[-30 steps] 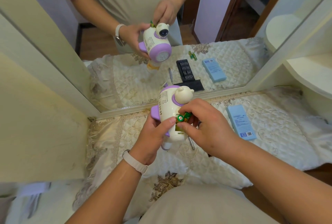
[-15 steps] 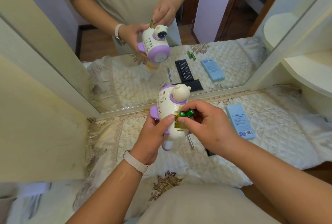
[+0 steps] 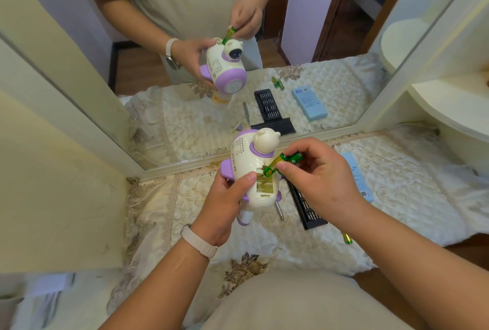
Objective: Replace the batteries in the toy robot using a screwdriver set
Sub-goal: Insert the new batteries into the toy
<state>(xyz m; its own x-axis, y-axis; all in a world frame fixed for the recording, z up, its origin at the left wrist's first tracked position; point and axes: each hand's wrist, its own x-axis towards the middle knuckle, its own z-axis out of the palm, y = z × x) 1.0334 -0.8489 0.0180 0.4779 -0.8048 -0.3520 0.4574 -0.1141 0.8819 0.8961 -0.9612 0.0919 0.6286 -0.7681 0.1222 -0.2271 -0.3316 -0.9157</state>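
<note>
The left hand (image 3: 227, 202) wraps the toy robot (image 3: 246, 160) from its near side, thumb laid along the rim of the open battery compartment (image 3: 264, 185), and holds it in the air above the table (image 3: 185, 210). Just past that thumb, the right hand (image 3: 320, 184) pinches a green battery (image 3: 275, 165) between thumb and forefinger, tilted, with its lower end at the top edge of the compartment. A second green battery (image 3: 293, 158) looks tucked under the same fingers, farther from the toy.

Whether the cell is going in or coming out I cannot tell. Either way, the sound course is to keep the left grip firm and the opening facing up, and to move the battery along the line of its bay, not prying sideways. If it is going in, check its polarity against the contacts and press the spring end first. Handling one cell at a time would lessen the chance of dropping the spare.

The compartment shows yellowish contacts and no seated battery that I can make out. Under the right palm lies a black bit tray (image 3: 308, 208) with rows of bits, partly hidden. A screwdriver (image 3: 279, 210) rests below the toy, and a loose battery (image 3: 347, 238) lies beside the right forearm. Beyond the right knuckles lies a pale-blue case (image 3: 356, 173), its contents unseen. Farthest stands the mirror (image 3: 185, 118).
</note>
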